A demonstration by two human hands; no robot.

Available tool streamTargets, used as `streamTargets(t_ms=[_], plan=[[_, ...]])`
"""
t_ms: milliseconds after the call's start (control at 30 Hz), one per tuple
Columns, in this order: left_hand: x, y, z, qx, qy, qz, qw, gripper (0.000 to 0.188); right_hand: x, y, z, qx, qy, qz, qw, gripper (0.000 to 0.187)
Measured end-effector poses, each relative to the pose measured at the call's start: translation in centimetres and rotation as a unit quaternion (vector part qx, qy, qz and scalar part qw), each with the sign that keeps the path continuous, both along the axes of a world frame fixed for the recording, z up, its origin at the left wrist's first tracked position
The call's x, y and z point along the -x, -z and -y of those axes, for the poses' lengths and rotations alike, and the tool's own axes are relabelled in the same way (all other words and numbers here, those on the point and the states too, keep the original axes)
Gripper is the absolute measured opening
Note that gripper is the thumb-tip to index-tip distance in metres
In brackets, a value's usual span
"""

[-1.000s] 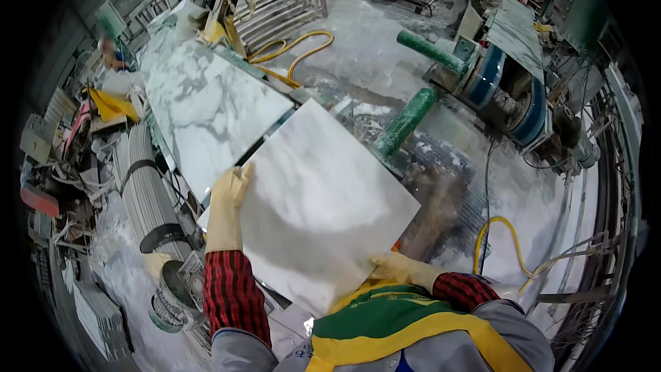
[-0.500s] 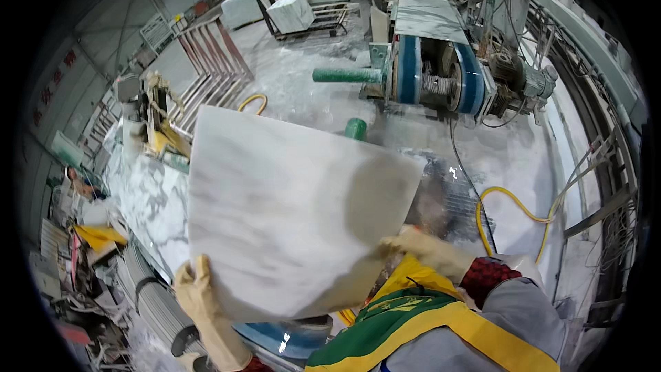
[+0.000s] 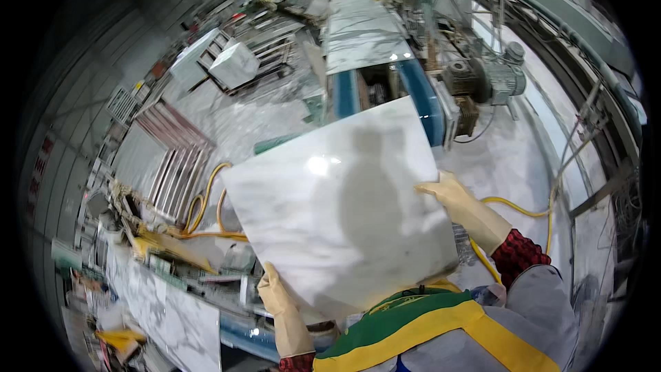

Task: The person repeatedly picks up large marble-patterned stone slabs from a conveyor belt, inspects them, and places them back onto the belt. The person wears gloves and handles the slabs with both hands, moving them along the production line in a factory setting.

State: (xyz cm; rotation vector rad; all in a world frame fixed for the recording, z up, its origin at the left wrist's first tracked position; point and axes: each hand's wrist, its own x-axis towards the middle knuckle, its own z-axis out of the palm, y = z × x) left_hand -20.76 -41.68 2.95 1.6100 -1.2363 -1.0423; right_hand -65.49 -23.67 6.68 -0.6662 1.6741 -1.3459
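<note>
A white marble slab (image 3: 296,193) with faint grey veins is held up in front of me, its polished face tilted and catching a bright glare. My left hand (image 3: 277,291), in a cream glove, grips its lower left edge with the thumb on the face. On the right edge, my right hand (image 3: 458,201) is closed in a matching glove, fingertips over the front. The fingers behind the slab are hidden. Beyond its upper edge stands a conveyor with blue belts (image 3: 421,96), bearing another veined slab (image 3: 365,27).
A veined slab (image 3: 165,306) lies at the lower left by a blue belt (image 3: 248,336). Yellow hoses (image 3: 200,208) run along the wet floor on both sides. Motors (image 3: 492,83) flank the conveyor at right. Metal racks (image 3: 175,165) and marble blocks (image 3: 234,65) stand farther left.
The slab has swung to the right and its right side has risen toward the conveyor. Both hands keep their hold on it. My view has turned, shifting the conveyor leftward.
</note>
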Motion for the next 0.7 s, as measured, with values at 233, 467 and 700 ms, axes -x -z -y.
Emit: streamTargets(t_ms=[233,467,700], plan=[[12.4,1.4,4.7,-0.148,0.033,0.134,0.979,0.062,9.2,7.5,2.0,-0.037,0.036,-0.113,0.992,0.07],[19.5,3.7,10.4,-0.164,0.101,0.088,0.977,0.062,13.3,5.0,4.2,-0.006,0.032,-0.102,0.994,0.091],[27.2,7.0,18.8,-0.116,0.203,0.099,0.967,0.067,21.5,13.1,8.2,0.043,0.002,-0.264,0.964,0.072]])
